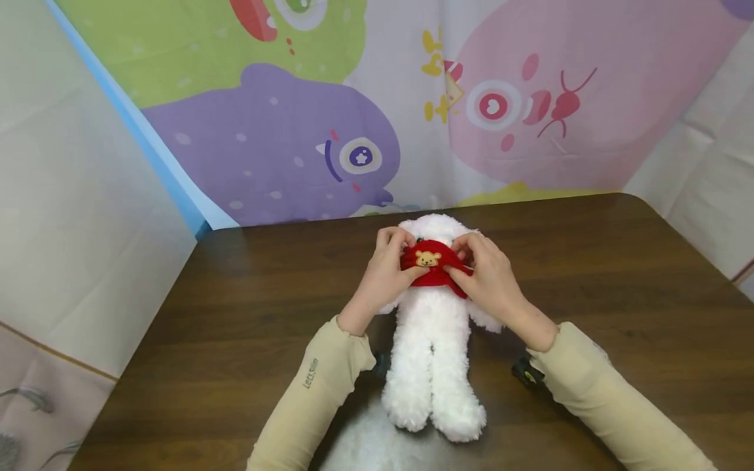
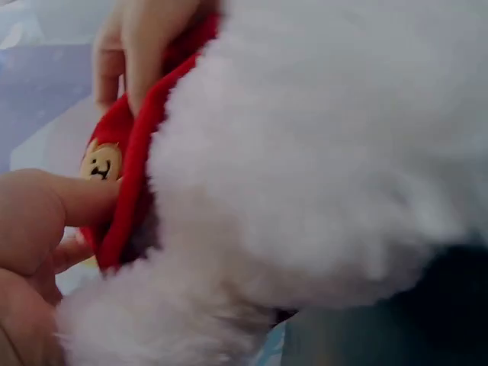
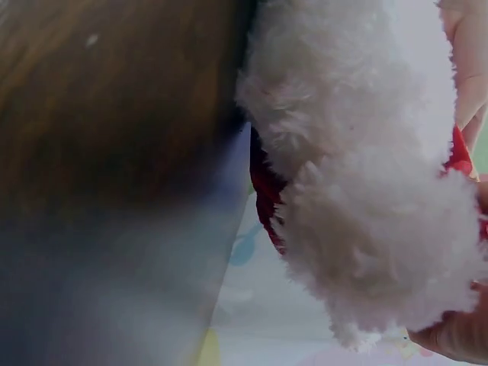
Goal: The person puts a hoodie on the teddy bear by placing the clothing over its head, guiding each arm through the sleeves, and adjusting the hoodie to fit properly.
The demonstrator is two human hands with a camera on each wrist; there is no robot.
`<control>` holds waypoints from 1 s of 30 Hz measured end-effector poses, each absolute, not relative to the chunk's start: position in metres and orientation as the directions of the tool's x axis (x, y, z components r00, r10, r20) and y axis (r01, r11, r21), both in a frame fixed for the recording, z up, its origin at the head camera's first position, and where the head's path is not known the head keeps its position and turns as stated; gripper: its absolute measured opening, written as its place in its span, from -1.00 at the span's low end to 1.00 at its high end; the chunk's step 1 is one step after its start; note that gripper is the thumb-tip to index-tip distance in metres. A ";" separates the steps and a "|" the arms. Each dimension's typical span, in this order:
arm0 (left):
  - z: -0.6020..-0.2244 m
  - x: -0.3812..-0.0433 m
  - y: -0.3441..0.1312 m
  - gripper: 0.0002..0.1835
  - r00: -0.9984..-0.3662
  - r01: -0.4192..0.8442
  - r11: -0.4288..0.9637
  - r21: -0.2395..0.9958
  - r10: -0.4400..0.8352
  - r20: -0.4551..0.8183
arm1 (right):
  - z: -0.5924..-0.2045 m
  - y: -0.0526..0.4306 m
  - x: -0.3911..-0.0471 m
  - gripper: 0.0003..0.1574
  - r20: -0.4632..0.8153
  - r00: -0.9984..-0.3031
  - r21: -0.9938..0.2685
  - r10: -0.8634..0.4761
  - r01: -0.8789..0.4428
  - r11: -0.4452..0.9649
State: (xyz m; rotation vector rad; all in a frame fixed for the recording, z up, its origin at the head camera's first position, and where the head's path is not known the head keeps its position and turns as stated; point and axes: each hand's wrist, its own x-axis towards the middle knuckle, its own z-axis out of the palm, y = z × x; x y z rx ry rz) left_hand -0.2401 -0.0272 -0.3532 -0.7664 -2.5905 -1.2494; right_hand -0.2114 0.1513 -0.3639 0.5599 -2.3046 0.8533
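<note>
A white fluffy stuffed toy point(image 1: 432, 340) lies on its back on the table, legs pointing toward me. Across its neck and chest is a small red cloth garment point(image 1: 437, 279) with a yellow bear-face patch point(image 1: 427, 259). My left hand point(image 1: 385, 265) pinches the garment's left side, thumb below and fingers at the upper edge. On the other side my right hand point(image 1: 490, 273) pinches it too, thumb close to the lower edge. The left wrist view shows the left thumb point(image 2: 88, 200) pressing the red hem beside the patch. White fur point(image 3: 381, 229) hides much of the right hand in its wrist view.
The dark brown wooden table point(image 1: 271, 314) reaches back to a hanging cloth point(image 1: 318, 144) printed with cartoon monsters. A pale panel point(image 1: 88, 196) stands to the left. Close to the right cuff is a small black device point(image 1: 526, 371).
</note>
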 end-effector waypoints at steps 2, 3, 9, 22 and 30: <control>-0.356 -0.240 -0.024 -0.72 -0.850 0.527 0.565 0.635 0.357 0.388 | -0.366 0.153 -0.213 -0.68 0.661 -0.725 -0.420 -0.193 -0.571 0.705; -0.358 -0.240 -0.022 -0.74 -0.848 0.530 0.593 0.606 0.350 0.399 | -0.367 0.154 -0.214 -0.71 0.652 -0.730 -0.419 -0.205 -0.572 0.705; -0.361 -0.241 -0.024 -0.81 -0.882 0.470 0.691 0.549 0.350 0.316 | -0.370 0.160 -0.217 -0.79 0.523 -0.811 -0.469 -0.263 -0.530 0.706; -0.360 -0.251 -0.060 -0.76 -0.889 0.362 0.647 0.671 0.456 0.041 | -0.366 0.172 -0.216 -0.72 0.422 -0.869 -0.523 -0.258 -0.466 0.714; -0.373 -0.250 -0.067 -0.69 -0.888 0.244 0.480 0.843 0.460 -0.005 | -0.357 0.170 -0.209 -0.83 0.294 -0.921 -0.353 -0.255 -0.352 0.867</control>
